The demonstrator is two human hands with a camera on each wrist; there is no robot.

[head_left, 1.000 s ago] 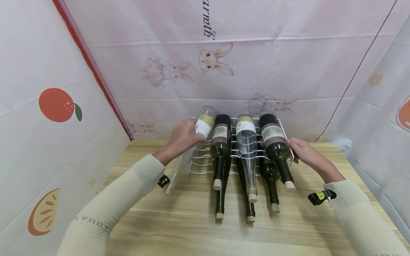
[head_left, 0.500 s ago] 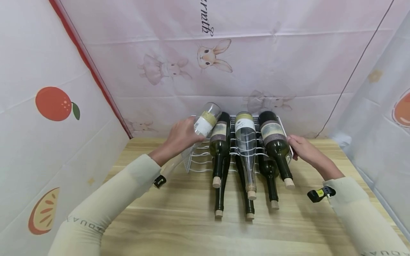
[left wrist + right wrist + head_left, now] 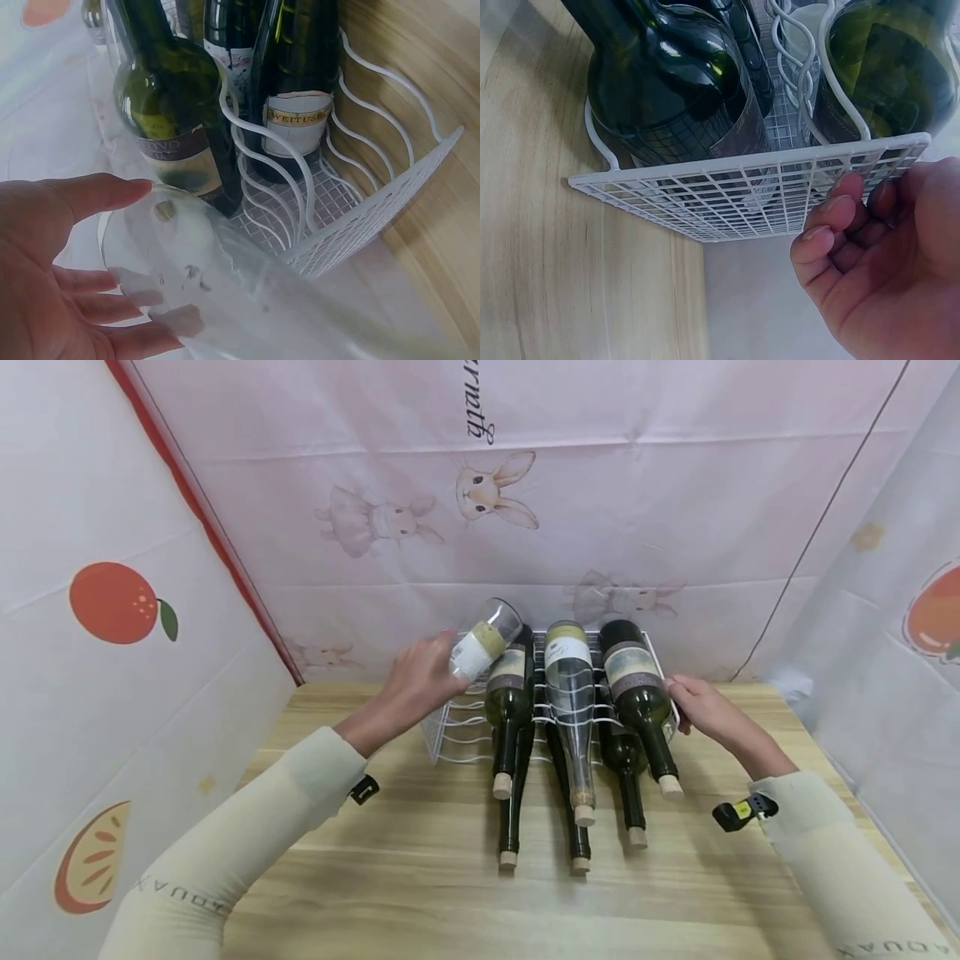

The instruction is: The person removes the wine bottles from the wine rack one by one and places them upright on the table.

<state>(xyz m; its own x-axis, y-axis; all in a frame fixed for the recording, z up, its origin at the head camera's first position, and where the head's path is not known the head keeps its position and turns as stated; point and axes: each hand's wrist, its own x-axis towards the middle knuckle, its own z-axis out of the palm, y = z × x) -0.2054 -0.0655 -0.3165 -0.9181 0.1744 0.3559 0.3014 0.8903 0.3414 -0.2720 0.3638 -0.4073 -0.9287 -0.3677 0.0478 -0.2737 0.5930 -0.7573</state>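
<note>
My left hand [image 3: 416,685] grips a clear glass bottle [image 3: 480,647] with a white and yellow label, around its body. That bottle slants over the left end of the white wire rack [image 3: 433,735]; its neck is hidden behind my arm in the head view. The left wrist view shows the clear bottle [image 3: 202,255] up close, blurred, near a green wine bottle [image 3: 165,97]. On the other side, my right hand [image 3: 705,710] holds the rack's right edge, fingers curled at the mesh side panel [image 3: 727,195].
The rack's upper tier bears a green bottle [image 3: 508,702], a clear bottle [image 3: 572,681] and a dark bottle [image 3: 637,685], corks facing me. Several dark bottles [image 3: 632,793] lie below. A wood-grain table [image 3: 420,877] carries the rack, with a printed curtain [image 3: 390,610] behind.
My left hand has turned the clear bottle, so its base leans further right, over the neighbouring green bottle. Its corked neck has swung out of sight behind my arm. The right hand keeps its hold.
</note>
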